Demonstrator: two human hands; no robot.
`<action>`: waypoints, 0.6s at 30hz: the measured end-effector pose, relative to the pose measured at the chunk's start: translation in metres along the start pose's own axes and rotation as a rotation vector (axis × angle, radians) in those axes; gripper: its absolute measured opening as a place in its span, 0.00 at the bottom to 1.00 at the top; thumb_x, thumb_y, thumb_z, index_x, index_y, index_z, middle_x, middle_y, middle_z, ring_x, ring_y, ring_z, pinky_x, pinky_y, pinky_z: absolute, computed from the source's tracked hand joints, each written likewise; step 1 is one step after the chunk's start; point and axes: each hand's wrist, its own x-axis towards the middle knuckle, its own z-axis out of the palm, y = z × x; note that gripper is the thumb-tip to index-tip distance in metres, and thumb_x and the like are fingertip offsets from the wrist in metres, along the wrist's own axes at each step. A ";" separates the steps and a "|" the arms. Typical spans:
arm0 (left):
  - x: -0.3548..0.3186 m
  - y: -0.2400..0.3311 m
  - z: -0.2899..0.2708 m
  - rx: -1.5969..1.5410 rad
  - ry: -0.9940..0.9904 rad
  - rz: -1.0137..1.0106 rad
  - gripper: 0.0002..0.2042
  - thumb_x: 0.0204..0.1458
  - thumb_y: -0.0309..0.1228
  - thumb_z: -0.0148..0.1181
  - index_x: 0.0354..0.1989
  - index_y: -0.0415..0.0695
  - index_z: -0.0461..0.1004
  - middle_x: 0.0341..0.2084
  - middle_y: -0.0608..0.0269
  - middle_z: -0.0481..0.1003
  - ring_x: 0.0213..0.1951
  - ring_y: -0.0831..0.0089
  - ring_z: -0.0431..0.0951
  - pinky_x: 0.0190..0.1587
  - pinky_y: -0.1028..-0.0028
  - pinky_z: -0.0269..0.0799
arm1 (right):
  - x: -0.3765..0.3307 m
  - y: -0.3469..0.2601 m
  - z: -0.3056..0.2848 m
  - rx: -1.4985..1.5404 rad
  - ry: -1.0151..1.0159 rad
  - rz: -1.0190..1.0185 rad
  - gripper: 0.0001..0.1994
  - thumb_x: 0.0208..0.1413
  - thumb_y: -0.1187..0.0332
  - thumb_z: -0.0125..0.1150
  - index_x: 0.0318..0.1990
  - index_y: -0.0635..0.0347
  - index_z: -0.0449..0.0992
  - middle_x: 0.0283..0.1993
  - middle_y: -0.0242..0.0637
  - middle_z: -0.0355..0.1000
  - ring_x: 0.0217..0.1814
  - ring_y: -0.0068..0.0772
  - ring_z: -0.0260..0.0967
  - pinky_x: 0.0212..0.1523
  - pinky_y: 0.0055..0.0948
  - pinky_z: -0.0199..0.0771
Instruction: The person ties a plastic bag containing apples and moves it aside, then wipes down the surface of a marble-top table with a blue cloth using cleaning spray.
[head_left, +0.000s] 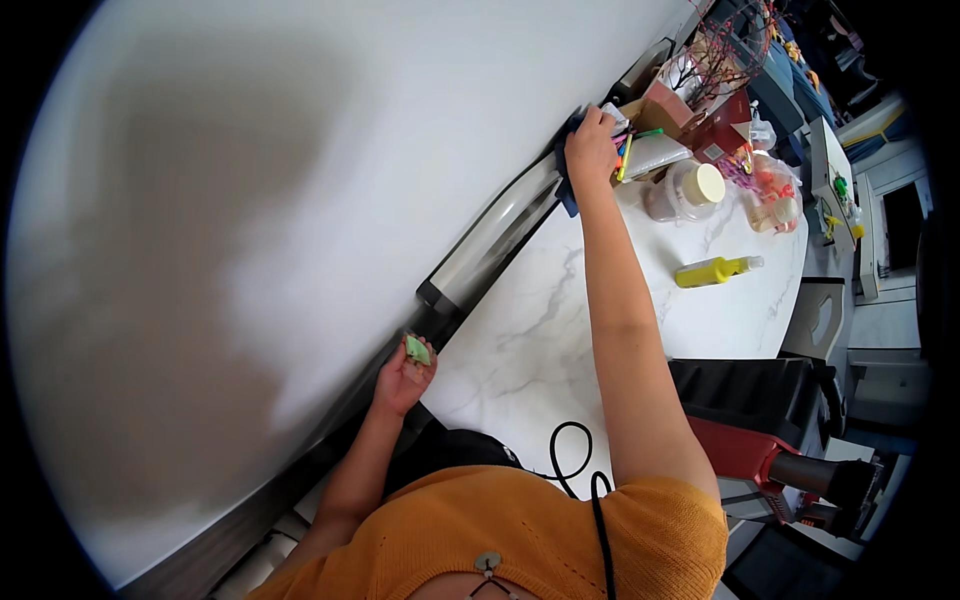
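My left hand (402, 385), at the near left corner of the table beside the wall, is closed on a small light green piece (417, 349), perhaps a folded wrapper or cloth. My right arm stretches across to the far end, where my right hand (591, 150) has its fingers bent. A dark blue cloth-like thing (566, 180) lies right beside that hand, and something white and crumpled (614, 118) is at its fingertips. What the right fingers grip is hidden. Just right of them are coloured pens (626, 157) and a clear plastic packet (655, 154).
The white marbled table (520, 300) runs along the wall (430, 120). On it stand a jar with a cream lid (690, 190), a yellow spray bottle (715, 271), bagged bottles (775, 195), boxes (722, 128) and red twigs (722, 50). A black-and-red machine (745, 405) stands at the right; a black cord (556, 450) loops nearby.
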 end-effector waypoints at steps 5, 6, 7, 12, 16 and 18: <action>-0.006 0.000 -0.005 -0.016 0.026 0.010 0.11 0.58 0.36 0.43 0.41 0.47 0.70 0.41 0.64 0.72 0.46 0.68 0.70 0.52 0.65 0.64 | 0.001 -0.012 -0.007 -0.091 -0.091 -0.009 0.10 0.47 0.71 0.52 0.38 0.58 0.70 0.43 0.43 0.64 0.35 0.50 0.71 0.34 0.40 0.73; -0.007 -0.002 -0.003 -0.017 0.026 0.019 0.11 0.57 0.36 0.43 0.41 0.47 0.70 0.41 0.64 0.72 0.46 0.68 0.70 0.52 0.64 0.65 | -0.002 -0.011 -0.006 -0.072 -0.093 -0.034 0.10 0.46 0.71 0.52 0.38 0.58 0.70 0.44 0.42 0.64 0.35 0.50 0.71 0.35 0.40 0.73; -0.009 -0.005 -0.001 -0.013 0.031 0.015 0.11 0.57 0.36 0.43 0.41 0.47 0.70 0.40 0.64 0.72 0.46 0.68 0.70 0.51 0.65 0.65 | -0.009 -0.007 -0.003 -0.053 -0.094 -0.058 0.10 0.46 0.71 0.51 0.38 0.58 0.70 0.44 0.42 0.64 0.35 0.50 0.71 0.35 0.39 0.73; -0.010 -0.010 0.003 0.029 0.003 0.027 0.10 0.57 0.35 0.44 0.41 0.47 0.71 0.40 0.65 0.72 0.45 0.68 0.71 0.50 0.66 0.65 | -0.027 -0.008 -0.013 0.086 -0.129 -0.062 0.12 0.45 0.72 0.49 0.40 0.56 0.72 0.47 0.39 0.66 0.38 0.50 0.70 0.40 0.41 0.71; -0.007 -0.012 0.002 0.037 0.018 -0.007 0.10 0.57 0.35 0.44 0.40 0.48 0.71 0.40 0.65 0.72 0.45 0.68 0.71 0.50 0.66 0.66 | -0.054 -0.012 -0.028 0.258 -0.114 -0.094 0.13 0.41 0.74 0.51 0.38 0.56 0.73 0.44 0.40 0.69 0.43 0.47 0.68 0.43 0.40 0.69; -0.007 -0.012 0.004 0.036 0.027 -0.020 0.10 0.57 0.35 0.44 0.40 0.48 0.71 0.40 0.65 0.72 0.45 0.68 0.71 0.50 0.65 0.65 | -0.073 -0.018 -0.035 0.383 -0.095 -0.151 0.14 0.39 0.76 0.51 0.37 0.57 0.73 0.43 0.40 0.69 0.42 0.48 0.68 0.43 0.38 0.69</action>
